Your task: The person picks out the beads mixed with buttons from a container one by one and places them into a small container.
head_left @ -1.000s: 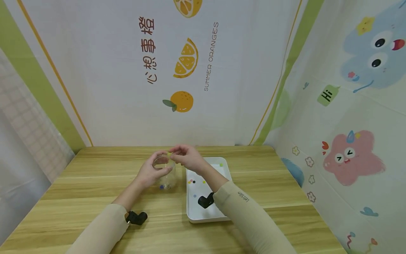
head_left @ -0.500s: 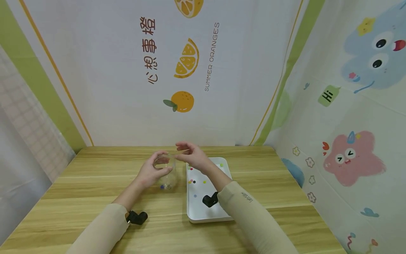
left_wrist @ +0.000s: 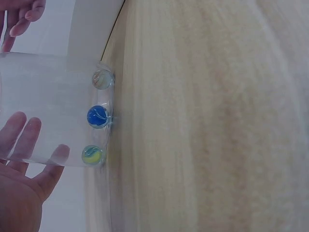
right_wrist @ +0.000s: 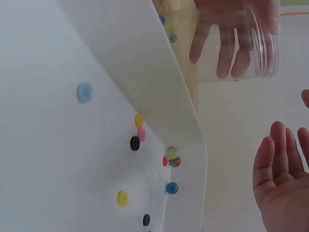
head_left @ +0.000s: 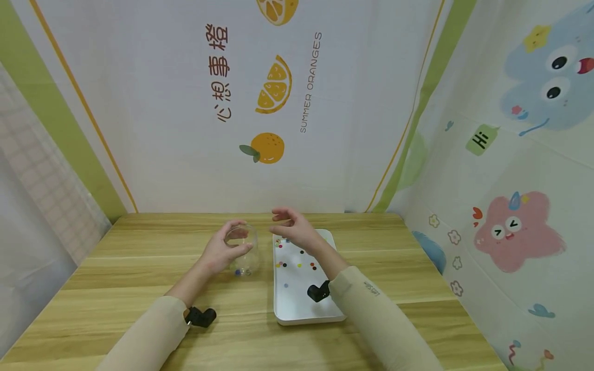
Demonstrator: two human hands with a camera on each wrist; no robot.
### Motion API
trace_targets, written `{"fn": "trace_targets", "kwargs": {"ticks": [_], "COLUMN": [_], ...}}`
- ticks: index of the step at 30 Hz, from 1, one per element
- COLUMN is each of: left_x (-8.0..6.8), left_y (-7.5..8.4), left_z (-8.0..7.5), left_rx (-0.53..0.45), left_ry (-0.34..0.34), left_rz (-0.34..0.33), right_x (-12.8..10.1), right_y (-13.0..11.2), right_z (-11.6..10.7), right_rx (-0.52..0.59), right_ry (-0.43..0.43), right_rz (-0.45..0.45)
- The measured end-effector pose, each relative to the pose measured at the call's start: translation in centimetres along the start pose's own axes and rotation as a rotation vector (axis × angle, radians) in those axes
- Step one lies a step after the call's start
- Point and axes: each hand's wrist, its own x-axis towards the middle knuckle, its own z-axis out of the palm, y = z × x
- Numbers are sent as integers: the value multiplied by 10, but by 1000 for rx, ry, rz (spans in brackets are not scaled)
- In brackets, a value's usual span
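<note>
My left hand [head_left: 224, 251] grips a clear jar [head_left: 243, 260] that stands on the table left of the tray, fingers and thumb wrapped round its side. In the left wrist view, a blue marble [left_wrist: 98, 116], a yellow-swirled marble [left_wrist: 91, 154] and a brownish clear marble [left_wrist: 102, 79] lie on the jar's bottom. Above the far end of a white tray [head_left: 297, 304], my right hand [head_left: 297, 232] hangs with loosely bent fingers and nothing between them. Inside the tray are marbles, such as a blue one [right_wrist: 172, 188], and small flat discs, including a yellow disc [right_wrist: 122, 198].
The wooden table [head_left: 139, 288] runs back to a printed cloth [head_left: 185, 180]. Another cloth with cartoon figures [head_left: 515, 232] hangs at the right. Black devices [head_left: 201, 317] are strapped to both wrists. The tray's raised wall [right_wrist: 145, 72] faces the jar.
My right hand has moved right from the jar's rim to over the tray. The small yellow thing at its fingertips is gone from there. My left hand keeps holding the jar.
</note>
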Motion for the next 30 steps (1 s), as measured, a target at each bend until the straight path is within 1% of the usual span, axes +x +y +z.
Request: {"fn": "trace_targets", "kwargs": {"ticks": [10,17,24,30], "left_x": [1,1,1,2], "left_y": [0,0,1,1], "left_z": [1,0,0,0], "left_rx": [13,7,0,2], "left_ry": [9,4,1,-8], "left_rz": [3,0,6,10], "right_x": [-3,-4,-4,-3], "right_y": [17,27,36,40], "right_z": [-15,-21,-25,-24], "right_rx": [-16,5,-44,-73], "right_ry": [40,52,51,49], "right_rz": [59,98,122,172]}}
